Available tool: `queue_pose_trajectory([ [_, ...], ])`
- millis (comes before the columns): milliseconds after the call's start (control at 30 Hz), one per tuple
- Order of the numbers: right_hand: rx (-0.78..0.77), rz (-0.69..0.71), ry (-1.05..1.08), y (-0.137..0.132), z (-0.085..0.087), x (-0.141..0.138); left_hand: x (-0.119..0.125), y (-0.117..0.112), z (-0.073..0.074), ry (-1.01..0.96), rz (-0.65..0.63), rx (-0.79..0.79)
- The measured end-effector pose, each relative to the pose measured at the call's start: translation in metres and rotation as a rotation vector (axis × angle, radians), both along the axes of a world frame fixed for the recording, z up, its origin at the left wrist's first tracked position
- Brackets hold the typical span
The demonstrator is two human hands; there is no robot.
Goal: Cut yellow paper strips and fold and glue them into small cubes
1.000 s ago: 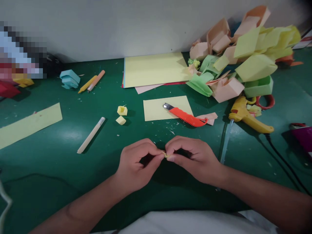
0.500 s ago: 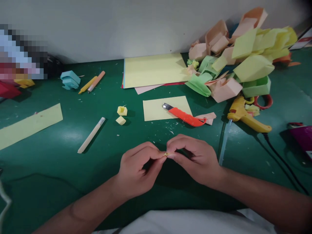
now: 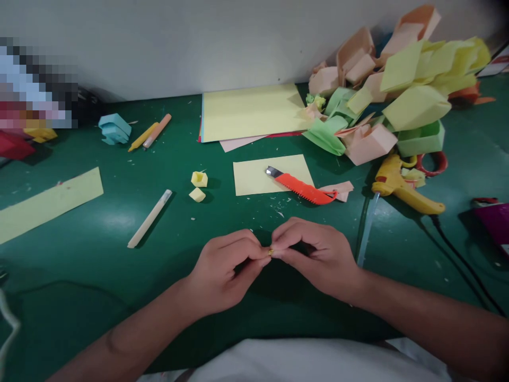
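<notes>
Pinching a yellow scrap (image 3: pixel 271 253), the left hand (image 3: pixel 217 273) and right hand (image 3: pixel 326 255) are facing each other toward the tabletop (image 3: pixel 278 313)'s near edge.

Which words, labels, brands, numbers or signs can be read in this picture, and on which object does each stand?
No text can be read.
White item with red marking, upper right edge: too small and cut off.
Purple item, right edge: any print is too blurred to read.
Orange cutter and yellow glue gun: no lettering that I can make out.
Upper left: pixelated, unreadable.
</notes>
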State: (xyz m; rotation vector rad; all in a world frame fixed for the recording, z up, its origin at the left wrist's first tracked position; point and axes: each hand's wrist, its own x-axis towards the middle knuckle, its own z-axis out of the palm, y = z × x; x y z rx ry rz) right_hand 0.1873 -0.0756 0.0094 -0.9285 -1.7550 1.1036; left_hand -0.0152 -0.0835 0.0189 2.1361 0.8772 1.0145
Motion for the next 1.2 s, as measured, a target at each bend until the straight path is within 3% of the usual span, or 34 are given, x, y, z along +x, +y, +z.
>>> queue_pose_trajectory([
  [300,-0.119,0.156,0.042,0.008,0.006,0.008,-0.002,0.002,0.003,-0.096,0.03,-0.08],
  [567,-0.483,0.232,0.122,0.012,0.007,0.009,-0.006,0.003,0.002,-0.096,0.058,-0.248],
  [900,-0.576,0.164,0.12,0.016,0.003,0.012,-0.007,0.002,-0.002,-0.095,0.068,-0.354],
  [1000,-0.591,0.163,0.135,0.017,0.003,0.012,-0.005,0.0,-0.006,-0.094,0.058,-0.324],
  [1200,-0.633,0.181,0.151,0.018,0.003,0.01,-0.003,-0.001,-0.007,-0.024,0.084,-0.079],
])
